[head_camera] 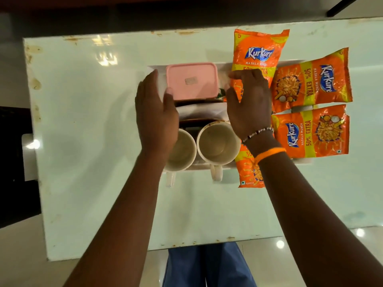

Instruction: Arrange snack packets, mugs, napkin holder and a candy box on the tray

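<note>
A white tray [153, 69] lies on the glass table. At its far left sits the pink-lidded candy box [191, 80]. Just nearer to me is the napkin holder [199, 112] with white napkins, then two cream mugs [183, 152] [217, 141] with their handles over the tray's near edge. Several orange snack packets [310, 83] cover the tray's right side. My left hand [155, 108] lies along the box's left side with straight fingers, its thumb touching the near corner. My right hand [248, 100] hovers spread over a packet beside the box's right side and holds nothing.
The pale glass table [93, 131] reaches well to the left of and nearer than the tray. One packet [248, 175] overhangs the tray's near edge under my right wrist. Dark furniture [14, 162] stands at the left, beyond the table.
</note>
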Available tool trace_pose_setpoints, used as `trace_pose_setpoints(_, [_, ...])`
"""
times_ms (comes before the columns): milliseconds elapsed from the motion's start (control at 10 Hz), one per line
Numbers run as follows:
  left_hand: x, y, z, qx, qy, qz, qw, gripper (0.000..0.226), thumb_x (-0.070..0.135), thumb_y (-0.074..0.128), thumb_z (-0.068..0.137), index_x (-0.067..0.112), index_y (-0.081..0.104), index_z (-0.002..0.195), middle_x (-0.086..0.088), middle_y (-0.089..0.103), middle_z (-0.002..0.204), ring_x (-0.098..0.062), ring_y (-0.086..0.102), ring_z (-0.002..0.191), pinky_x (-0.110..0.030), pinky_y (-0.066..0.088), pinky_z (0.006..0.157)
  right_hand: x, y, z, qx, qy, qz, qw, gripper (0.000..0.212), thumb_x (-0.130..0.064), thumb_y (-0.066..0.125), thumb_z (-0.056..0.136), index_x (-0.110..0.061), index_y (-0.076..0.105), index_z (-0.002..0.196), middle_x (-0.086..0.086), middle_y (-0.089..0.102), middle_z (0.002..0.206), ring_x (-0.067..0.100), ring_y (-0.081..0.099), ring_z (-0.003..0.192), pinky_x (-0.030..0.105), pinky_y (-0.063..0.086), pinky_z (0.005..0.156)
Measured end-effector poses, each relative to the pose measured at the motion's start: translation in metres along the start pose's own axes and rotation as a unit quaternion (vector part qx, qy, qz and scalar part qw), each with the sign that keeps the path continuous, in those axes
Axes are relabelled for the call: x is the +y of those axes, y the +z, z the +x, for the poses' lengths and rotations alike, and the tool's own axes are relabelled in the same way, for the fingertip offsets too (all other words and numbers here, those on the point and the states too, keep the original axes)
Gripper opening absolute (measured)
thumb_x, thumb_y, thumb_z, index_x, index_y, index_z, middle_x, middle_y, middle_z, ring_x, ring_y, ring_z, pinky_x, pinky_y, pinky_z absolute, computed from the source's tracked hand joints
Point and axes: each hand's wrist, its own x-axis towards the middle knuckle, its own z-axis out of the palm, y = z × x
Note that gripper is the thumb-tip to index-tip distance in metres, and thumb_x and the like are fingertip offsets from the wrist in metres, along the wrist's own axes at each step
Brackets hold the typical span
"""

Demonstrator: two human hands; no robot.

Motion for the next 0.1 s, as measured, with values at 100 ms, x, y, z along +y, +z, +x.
trace_pose_setpoints(100, [0.0049,0.0055,-0.0341,-0.047,0.110,0.049,0.992,0.047,0.011,0.039,0.095,0.013,0.030,0.141,-0.006,0.033,0.151,-0.024,0.016,0.144,-0.036,0.010,0.118,-0.0004,-0.0121,-0.0298,0.011,-0.038,0.004,0.999,0.038,-0.012,0.053,0.086,-0.003,0.050,0.122,0.019,0.048,0.131,0.032,0.044,0.123,0.033,0.034,0.102])
